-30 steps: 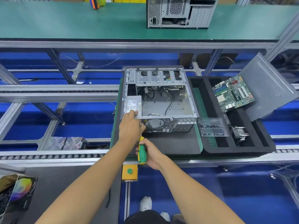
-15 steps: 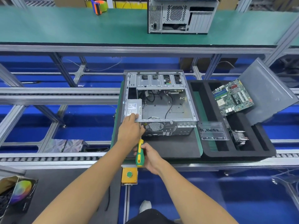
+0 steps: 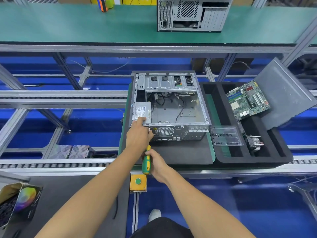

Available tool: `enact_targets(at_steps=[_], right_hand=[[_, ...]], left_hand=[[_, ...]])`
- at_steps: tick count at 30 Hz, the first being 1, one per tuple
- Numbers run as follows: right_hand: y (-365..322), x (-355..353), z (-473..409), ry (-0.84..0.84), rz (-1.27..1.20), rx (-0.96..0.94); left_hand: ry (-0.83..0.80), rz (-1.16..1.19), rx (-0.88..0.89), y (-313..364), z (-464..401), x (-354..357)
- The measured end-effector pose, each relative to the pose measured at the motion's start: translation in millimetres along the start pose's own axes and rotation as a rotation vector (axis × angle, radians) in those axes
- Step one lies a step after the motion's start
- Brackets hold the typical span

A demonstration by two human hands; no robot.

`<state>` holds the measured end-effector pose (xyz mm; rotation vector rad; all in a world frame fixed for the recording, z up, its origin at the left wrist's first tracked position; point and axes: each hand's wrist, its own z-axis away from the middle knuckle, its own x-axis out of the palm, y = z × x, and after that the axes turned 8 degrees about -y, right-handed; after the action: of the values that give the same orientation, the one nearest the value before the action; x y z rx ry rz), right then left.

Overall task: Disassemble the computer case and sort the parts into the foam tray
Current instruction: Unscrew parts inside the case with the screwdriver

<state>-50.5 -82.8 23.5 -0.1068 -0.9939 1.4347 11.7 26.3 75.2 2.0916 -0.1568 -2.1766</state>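
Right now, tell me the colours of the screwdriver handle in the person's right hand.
Green with yellow, seen in the head view: the screwdriver handle is gripped by the right hand.

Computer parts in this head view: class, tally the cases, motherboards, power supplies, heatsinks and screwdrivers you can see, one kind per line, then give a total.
Cases: 2, open case, far case
Motherboards: 1, motherboard
Power supplies: 1, power supply
Heatsinks: 1, heatsink
Screwdrivers: 1, screwdriver
Total: 6

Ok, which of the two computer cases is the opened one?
The near computer case under the left hand, lying flat, insides showing. The far computer case on the green bench stands upright, closed.
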Motion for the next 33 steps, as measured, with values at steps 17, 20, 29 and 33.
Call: enact_targets(at_steps=[17, 20, 29, 33], right_hand=[[-0.4, -2.3, -6.1, 0.102, 0.063, -0.06], [-2.7, -0.7, -2.5, 0.141, 0.133, -0.084], [-18.2, -2.2, 10.2, -0.123, -0.105, 0.031], [-19.1, -0.8, 12.8, -0.155, -0.121, 0.034]], left_hand=[[-0.022, 0.064, 0.03, -7.3, -2.1, 1.0], [-0.019, 0.121, -0.006, -5.1, -1.5, 2.2], [0.015, 0.187, -0.051, 1.7, 3.7, 6.2], [-0.011, 0.21, -0.05, 0.2, 4.3, 7.2]])
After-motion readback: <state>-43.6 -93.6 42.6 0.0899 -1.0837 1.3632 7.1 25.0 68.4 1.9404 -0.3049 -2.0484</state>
